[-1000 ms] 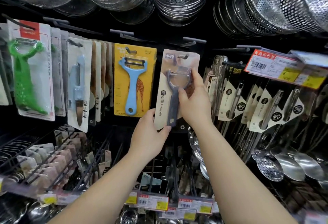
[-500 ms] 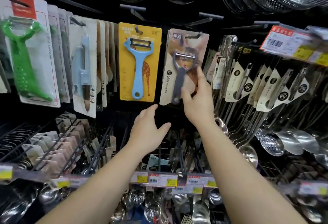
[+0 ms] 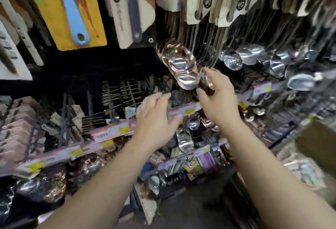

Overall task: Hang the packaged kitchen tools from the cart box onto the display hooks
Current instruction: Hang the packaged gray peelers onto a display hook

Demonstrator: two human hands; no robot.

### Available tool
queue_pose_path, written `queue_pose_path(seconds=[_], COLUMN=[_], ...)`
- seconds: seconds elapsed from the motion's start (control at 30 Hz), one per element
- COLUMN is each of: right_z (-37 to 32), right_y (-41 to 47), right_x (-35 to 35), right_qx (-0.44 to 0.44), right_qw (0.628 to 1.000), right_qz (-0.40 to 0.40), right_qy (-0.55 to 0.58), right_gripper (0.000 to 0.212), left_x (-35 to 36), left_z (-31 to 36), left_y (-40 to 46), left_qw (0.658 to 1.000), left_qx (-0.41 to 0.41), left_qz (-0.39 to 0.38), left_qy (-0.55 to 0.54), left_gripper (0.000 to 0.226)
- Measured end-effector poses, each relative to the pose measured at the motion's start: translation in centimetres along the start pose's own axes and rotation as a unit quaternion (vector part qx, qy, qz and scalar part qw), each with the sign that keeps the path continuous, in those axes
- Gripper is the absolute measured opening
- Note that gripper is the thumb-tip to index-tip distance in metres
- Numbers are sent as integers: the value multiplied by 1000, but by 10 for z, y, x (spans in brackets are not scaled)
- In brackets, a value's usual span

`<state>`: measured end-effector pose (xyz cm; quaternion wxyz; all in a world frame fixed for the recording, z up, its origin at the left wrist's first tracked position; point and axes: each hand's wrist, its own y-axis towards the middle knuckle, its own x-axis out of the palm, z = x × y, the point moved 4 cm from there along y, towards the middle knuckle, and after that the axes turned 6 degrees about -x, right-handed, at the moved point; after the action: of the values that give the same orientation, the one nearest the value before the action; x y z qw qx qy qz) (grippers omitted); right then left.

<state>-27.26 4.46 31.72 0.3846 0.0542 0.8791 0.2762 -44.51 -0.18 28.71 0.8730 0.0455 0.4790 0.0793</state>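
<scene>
The packaged grey peeler [image 3: 131,9] hangs on the display at the top, next to a yellow pack with a blue peeler [image 3: 72,10]. Both hands are below it and hold nothing. My left hand [image 3: 154,119] hovers with relaxed fingers in front of the price-label rail [image 3: 112,130]. My right hand [image 3: 216,99] is a little higher and to the right, fingers loosely spread, close to the bowls of the hanging steel ladles [image 3: 183,69]. The picture is blurred by motion.
Carded steel utensils [image 3: 218,1] hang in rows at the upper right, with more ladle bowls [image 3: 254,58] below them. White carded packs [image 3: 11,54] hang at the left. A brown cardboard box [image 3: 316,147] shows at the right edge. Lower shelves hold several packs and spoons.
My right hand has let go of the grey peeler pack, which stays hanging. Both hands have dropped lower, and the view has tilted down towards the lower shelves.
</scene>
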Motion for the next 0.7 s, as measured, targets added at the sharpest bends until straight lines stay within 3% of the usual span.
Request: queue_pose_path(seconds=[0.43, 0.7], right_z=[175, 284], right_y=[-208, -256], right_x=[-139, -222], right_qx=[286, 364], right_qw=[954, 924], right_qz=[-16, 11], right_qy=[-94, -117], right_gripper=[59, 58], left_x=[173, 288], left_z=[200, 260], left_y=[-22, -76], left_qw=[981, 956], left_qx=[135, 182], left_qz=[-137, -229], left_qy=[-7, 33], left_gripper=[67, 67])
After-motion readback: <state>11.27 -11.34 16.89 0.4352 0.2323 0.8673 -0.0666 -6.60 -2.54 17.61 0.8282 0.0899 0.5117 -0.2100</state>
